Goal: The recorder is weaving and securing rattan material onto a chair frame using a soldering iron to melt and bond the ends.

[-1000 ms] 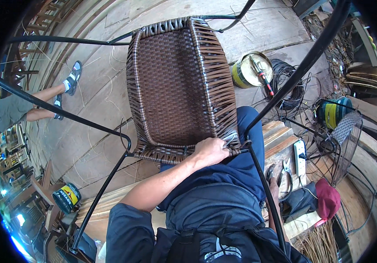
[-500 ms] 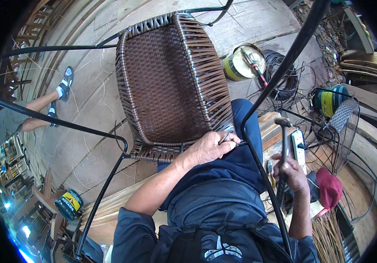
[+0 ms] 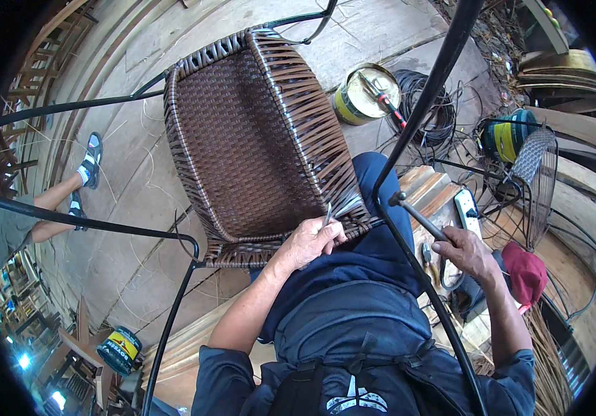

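A chair frame of black metal rods stands around me, with a seat of woven brown strips in front of my lap. My left hand is closed at the seat's near right corner. From its fingers sticks a slim grey metal tool, its kind unclear. To the right, beyond a black rod, my right hand grips a hammer by its handle. The hammer head points up and left, beside the rod and apart from the left hand.
A paint bucket with a red-handled tool on its lid stands beside coiled dark strips. Pliers, a white power strip and a maroon cap lie at right. Another person's leg shows at left.
My right hand has swung the hammer from upright to tilted left, towards the seat corner. My left hand has shifted slightly left along the seat edge. The whole view has moved a little.
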{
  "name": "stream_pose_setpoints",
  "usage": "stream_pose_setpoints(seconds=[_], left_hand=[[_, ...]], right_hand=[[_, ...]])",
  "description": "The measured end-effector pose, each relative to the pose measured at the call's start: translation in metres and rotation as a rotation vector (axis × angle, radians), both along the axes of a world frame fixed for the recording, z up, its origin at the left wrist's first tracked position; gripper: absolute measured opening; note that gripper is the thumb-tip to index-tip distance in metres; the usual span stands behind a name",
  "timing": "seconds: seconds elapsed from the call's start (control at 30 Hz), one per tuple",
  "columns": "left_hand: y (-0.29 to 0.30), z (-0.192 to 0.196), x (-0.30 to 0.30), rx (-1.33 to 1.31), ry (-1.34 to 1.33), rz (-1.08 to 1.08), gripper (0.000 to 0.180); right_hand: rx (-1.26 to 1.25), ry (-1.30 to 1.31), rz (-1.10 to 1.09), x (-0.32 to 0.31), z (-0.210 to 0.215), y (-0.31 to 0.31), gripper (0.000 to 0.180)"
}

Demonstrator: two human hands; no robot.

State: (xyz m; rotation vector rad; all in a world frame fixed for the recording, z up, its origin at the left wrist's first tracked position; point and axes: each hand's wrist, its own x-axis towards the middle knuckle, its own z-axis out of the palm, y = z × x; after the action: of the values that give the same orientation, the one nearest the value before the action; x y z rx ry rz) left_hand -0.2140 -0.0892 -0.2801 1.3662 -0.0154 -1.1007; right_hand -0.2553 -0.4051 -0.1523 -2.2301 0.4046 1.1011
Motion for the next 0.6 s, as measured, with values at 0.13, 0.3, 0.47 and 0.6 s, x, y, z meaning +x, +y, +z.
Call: stream_pose_setpoints(seconds=[0.13,0.3,0.47,0.6], left_hand=[[0.006,-0.012,-0.004,-0.032,0.044,-0.003,0.038],[0.004,-0.011,-0.018,-0.091,0.104,0.329,0.04],[0.009,-0.006,-0.022,-0.091,0.072,0.442,0.037],[0.016,0.01,-0.019,0.081,-0.225,0.177,0.048]], right_hand=[[-0.002,0.061,0.048,0.014,0.007,0.006,0.037],[-0.041,0.169,0.068,0.031,0.01,0.011,0.036],[-0.043,0.13,0.183,0.042,0.01,0.02,0.036],[-0.034,0.065,0.169,0.048,0.007,0.018,0.035]])
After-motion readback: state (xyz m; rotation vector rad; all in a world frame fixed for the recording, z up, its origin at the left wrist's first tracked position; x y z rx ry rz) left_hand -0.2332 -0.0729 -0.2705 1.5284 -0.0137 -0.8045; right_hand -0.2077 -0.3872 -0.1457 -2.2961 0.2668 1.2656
